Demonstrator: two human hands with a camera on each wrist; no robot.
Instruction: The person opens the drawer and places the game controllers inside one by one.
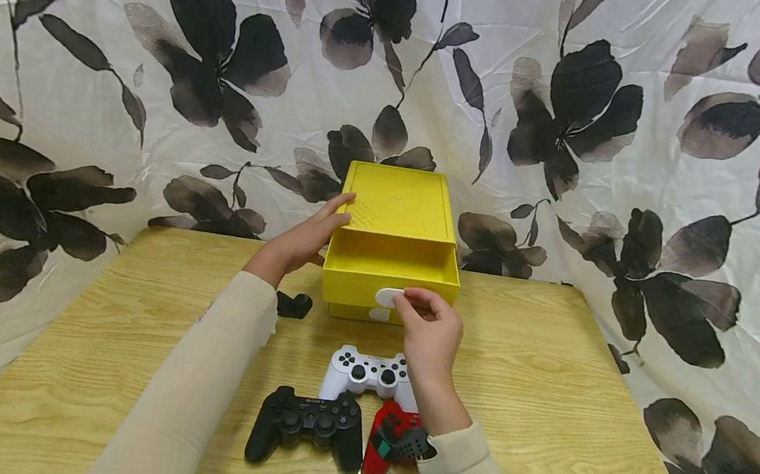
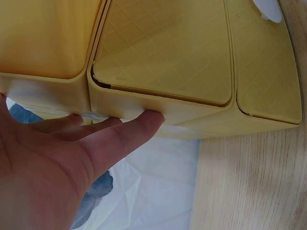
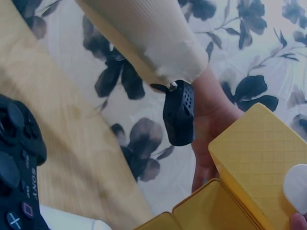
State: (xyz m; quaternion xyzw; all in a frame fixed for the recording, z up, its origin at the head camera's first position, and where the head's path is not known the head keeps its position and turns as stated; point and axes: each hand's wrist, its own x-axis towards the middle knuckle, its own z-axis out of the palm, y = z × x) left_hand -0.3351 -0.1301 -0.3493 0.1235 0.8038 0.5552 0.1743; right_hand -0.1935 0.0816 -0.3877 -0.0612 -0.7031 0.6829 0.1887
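A yellow drawer box [image 1: 398, 200] stands at the back of the table, its upper drawer [image 1: 353, 285] pulled out and hollow inside. With thumb and fingers my right hand [image 1: 432, 337] pinches the white oval drawer handle [image 1: 387, 296]. A second white handle [image 1: 380, 314] sits on the lower drawer, which is in. My left hand [image 1: 305, 240] rests against the box's left side. In the left wrist view its extended fingers [image 2: 129, 136] press on the yellow wall. The right wrist view shows the same white handle [image 3: 296, 187] with only a fingertip at the lower corner.
Before the box lie a white game controller [image 1: 364, 376], a black controller [image 1: 306, 428] and a red controller [image 1: 378, 456], the last partly under my right wrist. A dark strapped device [image 1: 295, 305] shows by my left wrist. Flower-patterned cloth [image 1: 230, 71] hangs behind the wooden table [image 1: 543, 412].
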